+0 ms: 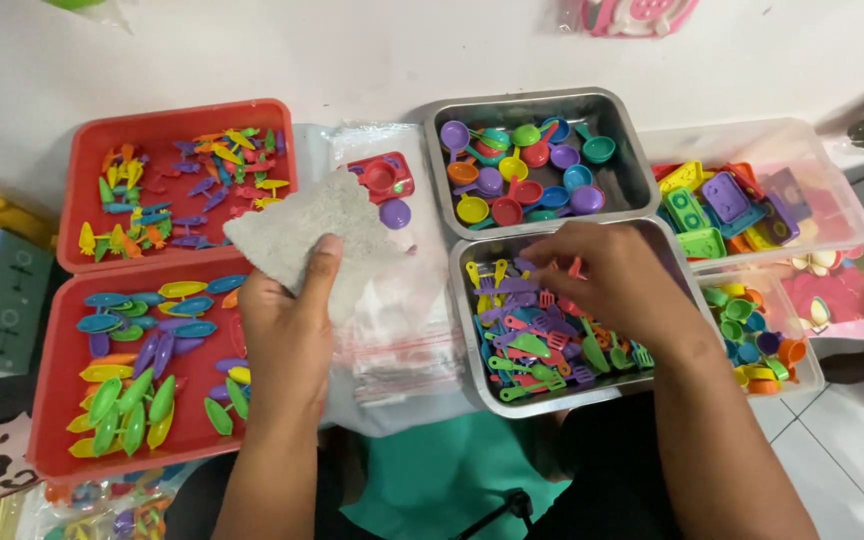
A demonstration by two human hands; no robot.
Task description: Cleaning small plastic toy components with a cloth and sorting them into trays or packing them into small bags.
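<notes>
We are holding a small clear bag (302,225) in our left hand (287,335), thumb pinching its 6 o'clock edge; it is thin, limp and slippery, so gripping near the mouth looks best. Our right hand (607,275) is closing fingertips on light, stiff plastic utensils (537,345) in the metal tray (472,330) at 3 o'clock.

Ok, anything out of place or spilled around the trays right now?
Mostly sorted. One oddity: a small red tray toy and a purple round piece lie loose on the stack of clear bags, outside any tray. The left hand holds a bag; the right hand picks in the lower metal tray.
</notes>
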